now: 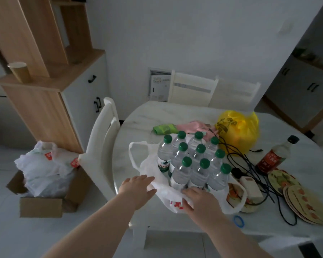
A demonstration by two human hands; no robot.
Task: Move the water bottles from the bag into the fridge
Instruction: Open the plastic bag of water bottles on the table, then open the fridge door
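Bottles [192, 161] stood upright in white bag [168, 194] on table [138, 116], near edge. I had left hand [138, 189] open on bag's left side, right hand [199, 200] gripping its near rim.

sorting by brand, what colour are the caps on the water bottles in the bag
Green caps on all the water bottles, clearest in the head view.

water bottles [192, 161]: clear, green caps, upright, packed together | white plastic bag [168, 194]: open around them, on table
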